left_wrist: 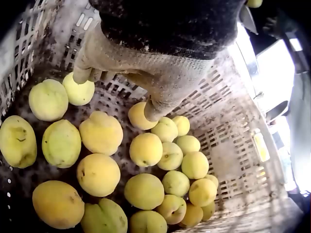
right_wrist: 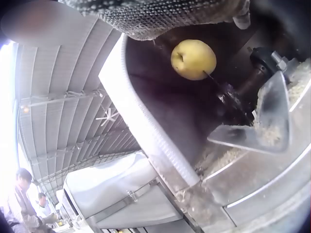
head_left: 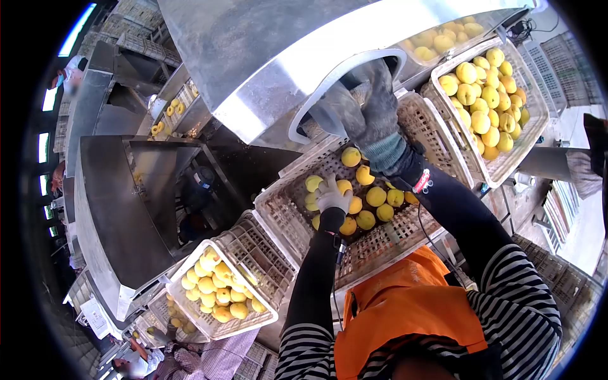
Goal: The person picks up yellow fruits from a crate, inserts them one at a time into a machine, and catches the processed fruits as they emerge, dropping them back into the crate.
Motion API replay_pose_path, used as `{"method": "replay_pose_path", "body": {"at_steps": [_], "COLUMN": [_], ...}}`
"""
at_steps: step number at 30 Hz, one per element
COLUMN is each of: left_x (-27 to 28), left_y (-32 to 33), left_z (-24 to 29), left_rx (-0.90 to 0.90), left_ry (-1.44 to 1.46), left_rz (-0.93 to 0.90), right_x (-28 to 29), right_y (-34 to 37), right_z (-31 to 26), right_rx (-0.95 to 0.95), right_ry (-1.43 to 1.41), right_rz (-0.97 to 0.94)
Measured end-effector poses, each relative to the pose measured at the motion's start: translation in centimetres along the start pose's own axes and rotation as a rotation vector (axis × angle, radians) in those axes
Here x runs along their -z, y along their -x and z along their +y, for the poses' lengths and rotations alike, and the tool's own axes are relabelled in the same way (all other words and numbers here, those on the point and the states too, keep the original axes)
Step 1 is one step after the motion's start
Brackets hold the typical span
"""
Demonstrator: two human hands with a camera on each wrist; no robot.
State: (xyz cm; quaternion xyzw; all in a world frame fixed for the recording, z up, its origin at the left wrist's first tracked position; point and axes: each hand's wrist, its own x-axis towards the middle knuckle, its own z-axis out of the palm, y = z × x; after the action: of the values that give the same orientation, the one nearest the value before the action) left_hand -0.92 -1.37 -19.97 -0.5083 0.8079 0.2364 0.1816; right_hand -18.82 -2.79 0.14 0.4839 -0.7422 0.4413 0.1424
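In the head view my left hand [head_left: 333, 195], in a pale glove, reaches down into a crate [head_left: 278, 212] of yellow peaches [head_left: 376, 196]. The left wrist view shows its thumb and fingers spread apart, the thumb against one peach [left_wrist: 141, 116] and a fingertip against a greener one [left_wrist: 78, 90]. My right hand [head_left: 373, 111], in a grey glove, is inside the rounded opening of a metal machine [head_left: 253, 107]. Below that glove, in the right wrist view, a yellow peach [right_wrist: 193, 59] sits at a thin metal pin; most of the right fingers are out of view.
Beside the pin stands a bent metal plate [right_wrist: 272, 114] with pale scraps. Full peach crates stand at right [head_left: 538, 123] and lower left [head_left: 271, 316]. The machine's opening rim [head_left: 296, 130] surrounds my right hand. Other people [right_wrist: 24, 201] are in the background.
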Motion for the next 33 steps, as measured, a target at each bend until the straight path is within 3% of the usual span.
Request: {"method": "replay_pose_path", "body": {"at_steps": [1, 3, 5, 6, 8, 9, 10, 11, 12, 13, 15, 16, 17, 19, 20, 22, 23, 25, 26, 27, 29, 30, 31, 32, 33], "left_x": [-1.9, -6.1, -6.7, -6.4, -9.5, -10.7, -10.6, -9.8, -8.9, -8.1, -10.5, -5.9, -0.2, 2.8, 4.5, 9.4, 11.8, 14.3, 14.4, 14.6, 14.6, 14.5, 14.4, 14.6, 14.0], "left_y": [-0.6, -1.7, -1.6, -1.7, -4.0, -4.7, -4.6, -4.0, -3.6, -2.8, -1.6, 0.6, 3.6, 6.4, 7.4, 10.0, 11.1, 12.2, 12.0, 11.9, 11.6, 11.4, 11.2, 10.9, 10.0], "left_z": [-0.3, -1.0, 0.4, 0.8, -0.8, -1.6, -0.9, -1.2, -1.9, -2.3, -4.1, -2.4, -0.2, 1.3, 2.0, 3.8, 4.8, 4.8, 3.9, 3.4, 2.9, 2.4, 2.1, 2.1, 1.8], "left_rx": [-0.119, -0.182, -0.139, -0.125, -0.139, -0.154, -0.007, 0.003, 0.044, 0.086, -0.147, -0.060, 0.032, 0.020, 0.009, -0.140, -0.263, -0.273, -0.280, -0.282, -0.279, -0.307, -0.326, -0.365, -0.351], "left_ry": [-0.112, 0.040, -0.247, -0.175, -0.134, -0.100, -0.005, -0.014, 0.476, 0.966, 1.682, 1.828, 1.967, 2.110, 2.251, 2.158, 2.063, 2.079, 2.075, 2.070, 2.162, 2.115, 2.070, 2.095, 2.146], "left_rz": [-0.069, -0.055, 0.022, 0.033, 0.087, 0.139, 0.190, 0.184, 0.206, 0.216, 0.112, -0.013, -0.154, -0.243, -0.322, -0.218, -0.112, -0.133, -0.172, -0.210, -0.226, -0.223, -0.221, -0.232, -0.265], "right_x": [2.5, 2.5, -0.2, -2.5, -7.8, -10.4, -12.8, -14.3, -13.2, -12.0, -9.5, -6.3, -4.7, 1.8, 2.0, 1.7, 3.2, 7.9, 8.3, 6.6, 1.6, 2.1, -1.6, -0.9, -4.8], "right_y": [1.3, 9.8, 15.3, 17.0, 19.6, 22.0, 23.9, 25.1, 23.0, 22.2, 20.9, 18.5, 19.2, 14.2, 14.4, 14.6, 12.8, 7.9, 6.5, 6.4, 6.8, 4.3, 4.4, 1.5, 0.7], "right_z": [-1.5, 2.7, 6.5, 8.0, 11.8, 14.5, 17.2, 18.7, 17.1, 16.4, 16.0, 12.5, 10.7, 4.0, 2.1, -0.4, -0.7, -1.8, -3.0, -2.9, -1.2, -1.6, -0.3, -1.2, 0.3], "right_rx": [0.053, -0.185, -0.182, -0.184, -0.162, 0.015, 0.046, 0.074, -0.078, -0.088, -0.161, -0.327, -0.270, -0.369, -0.357, -0.782, -0.761, -0.250, -0.347, -0.335, -0.162, -0.008, -0.118, -0.257, -0.075], "right_ry": [-0.127, -0.295, -0.067, -0.066, 0.520, 0.607, 0.601, 0.595, 0.558, 0.548, 0.155, -0.209, -0.145, -0.581, -0.577, -0.561, -0.567, -0.268, -0.322, -0.326, 0.023, 0.012, -0.054, -0.105, 0.189], "right_rz": [0.144, -0.292, -0.544, -0.549, -0.818, -0.689, -0.734, -0.773, -0.886, -0.892, -0.715, -0.809, -0.562, -0.588, -0.572, -0.085, -0.065, -0.412, -0.414, -0.402, 0.037, -0.042, -0.028, -0.257, 0.038]}}
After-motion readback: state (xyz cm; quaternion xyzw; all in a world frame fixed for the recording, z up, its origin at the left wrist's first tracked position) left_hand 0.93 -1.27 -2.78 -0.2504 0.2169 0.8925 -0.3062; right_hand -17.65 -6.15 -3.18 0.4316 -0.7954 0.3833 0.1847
